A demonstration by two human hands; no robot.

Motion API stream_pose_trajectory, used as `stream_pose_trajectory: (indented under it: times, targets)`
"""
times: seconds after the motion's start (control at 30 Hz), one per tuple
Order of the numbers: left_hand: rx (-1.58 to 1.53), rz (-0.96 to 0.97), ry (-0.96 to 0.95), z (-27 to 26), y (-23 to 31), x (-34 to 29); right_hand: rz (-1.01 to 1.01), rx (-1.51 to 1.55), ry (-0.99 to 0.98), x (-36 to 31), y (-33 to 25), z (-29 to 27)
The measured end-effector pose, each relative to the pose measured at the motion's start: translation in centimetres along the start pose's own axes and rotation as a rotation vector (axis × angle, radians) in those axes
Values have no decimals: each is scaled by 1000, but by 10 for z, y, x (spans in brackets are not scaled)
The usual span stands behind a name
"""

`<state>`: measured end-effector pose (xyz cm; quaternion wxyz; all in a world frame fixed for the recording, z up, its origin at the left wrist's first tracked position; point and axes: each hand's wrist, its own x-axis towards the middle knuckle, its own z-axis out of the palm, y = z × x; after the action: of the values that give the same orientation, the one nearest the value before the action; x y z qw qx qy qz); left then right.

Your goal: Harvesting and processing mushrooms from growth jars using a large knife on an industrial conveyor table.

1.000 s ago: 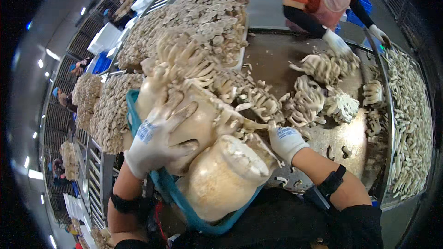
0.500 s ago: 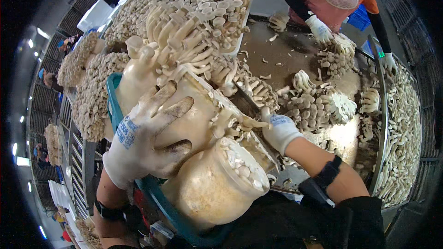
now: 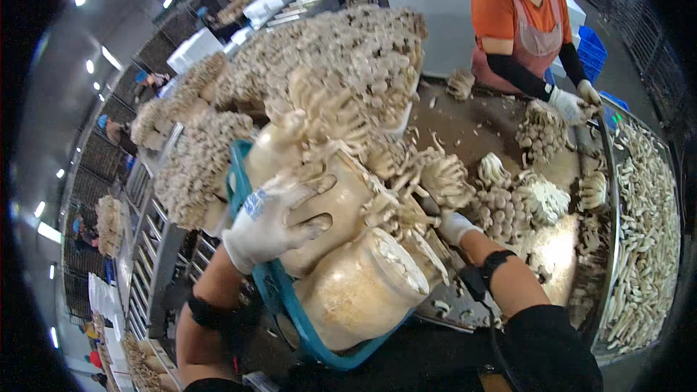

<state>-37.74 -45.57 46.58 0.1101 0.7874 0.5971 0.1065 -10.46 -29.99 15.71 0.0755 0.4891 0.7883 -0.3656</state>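
Note:
My left hand [image 3: 279,221], in a stained white glove, lies with spread fingers on a pale, rounded mushroom block [image 3: 330,210]. A second mushroom block [image 3: 363,294] sits nearer me, its white top cut off; both rest in a teal basket [image 3: 279,297]. Past the blocks, my gloved right hand [image 3: 456,229] is closed round a knife, of which only a dark bit [image 3: 430,207] shows; the blade is hidden. Just beyond that hand is a loose cluster of mushrooms [image 3: 446,178]. Mushroom stems [image 3: 330,112] still stand out from the far end of the blocks.
Across the metal table [image 3: 465,127], a co-worker in an orange shirt handles the table's far right side. Mushroom clumps [image 3: 497,207] lie on it. A trough of loose mushrooms [image 3: 642,239] runs along the right. Piled mushroom blocks [image 3: 203,163] and a roller conveyor [image 3: 149,261] stand left.
The view has tilted up and shifted left. The knife blade, visible before, is now hidden. A mushroom cluster has come away beyond my right hand. The co-worker's hands have moved right, off a clump.

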Motion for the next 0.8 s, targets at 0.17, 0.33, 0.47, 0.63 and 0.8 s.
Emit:
stream_pose_trajectory:
  times: [0.17,0.33,0.47,0.63,0.8]
  targets:
    - [76,-377,693,20,-109,-34,-31,-283,246,-32,48,-71]
    - [-892,-772,599,1,-157,-15,35,231,544,-138,-29,-158]
    - [-839,-752,625,9,-173,-6,-511,-146,910,-154,-128,-170]
    - [-616,-668,630,34,-170,-20,-1005,-110,791,-161,-277,-149]
    - [-622,-682,540,31,-110,-19,-683,-456,569,-129,-286,-147]
